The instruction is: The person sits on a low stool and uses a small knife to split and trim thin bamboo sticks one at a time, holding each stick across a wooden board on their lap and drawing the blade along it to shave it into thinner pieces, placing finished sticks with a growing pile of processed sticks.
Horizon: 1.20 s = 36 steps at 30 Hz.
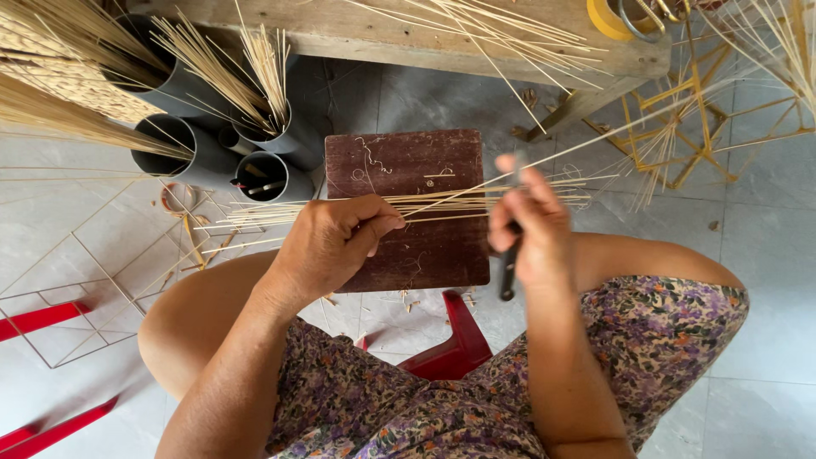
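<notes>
My left hand [331,242] grips a bundle of thin bamboo sticks [442,202] that lies flat across a dark brown wooden block [425,166]. My right hand [531,229] holds a dark-handled knife [508,268], its handle pointing down toward my knee. The same hand pinches one long stick [595,140] that slants up to the right, away from the bundle. Both hands hover over the block, between my knees.
Grey tubes [183,153] holding more sticks stand at the left. A wooden bench [408,34] with loose sticks and a yellow tape roll [608,19] runs along the top. Stick frames [680,127] lie right and left; a red stool [455,344] is under me.
</notes>
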{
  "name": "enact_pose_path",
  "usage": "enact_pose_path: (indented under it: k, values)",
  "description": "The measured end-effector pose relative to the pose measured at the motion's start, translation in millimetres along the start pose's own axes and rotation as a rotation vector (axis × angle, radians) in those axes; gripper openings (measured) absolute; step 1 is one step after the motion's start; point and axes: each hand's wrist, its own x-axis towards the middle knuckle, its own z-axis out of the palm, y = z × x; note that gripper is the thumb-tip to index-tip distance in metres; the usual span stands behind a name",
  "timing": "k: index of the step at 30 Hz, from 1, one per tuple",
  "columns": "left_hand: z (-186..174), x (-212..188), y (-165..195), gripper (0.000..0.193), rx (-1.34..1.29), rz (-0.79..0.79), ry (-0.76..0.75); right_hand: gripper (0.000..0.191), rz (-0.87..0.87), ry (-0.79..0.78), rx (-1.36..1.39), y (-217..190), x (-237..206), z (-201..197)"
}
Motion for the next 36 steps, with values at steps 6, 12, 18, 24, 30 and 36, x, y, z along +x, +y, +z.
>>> enact_pose_path:
  k: [6,12,18,24,30,36]
  values:
    - [-1.0,-1.6,1.4,0.011,-0.061,-0.019,-0.036,0.041,-0.11,-0.048,0.067,-34.6,6.6,-18.2]
    - [10.3,3.7,1.6,0.011,-0.091,-0.047,-0.109,0.044,0.008,-0.284,-0.268,7.5,-25.8,38.1]
    - [-1.3,-1.1,-1.6,0.011,-0.065,-0.059,-0.031,0.042,0.022,-0.215,-0.277,-7.0,-19.7,44.3]
    - [5.1,0.3,1.9,0.01,-0.017,-0.044,-0.061,0.04,0.052,-0.283,-0.375,10.3,-33.2,55.9]
    - [1.9,-2.7,-1.2,0.012,-0.003,0.172,0.031,0.037,0.065,-0.274,-0.174,18.3,-25.1,43.0]
    - [-19.8,-5.9,-1.8,0.01,0.018,0.045,0.024,0.038,0.019,-0.08,0.057,-12.8,-1.8,-4.8]
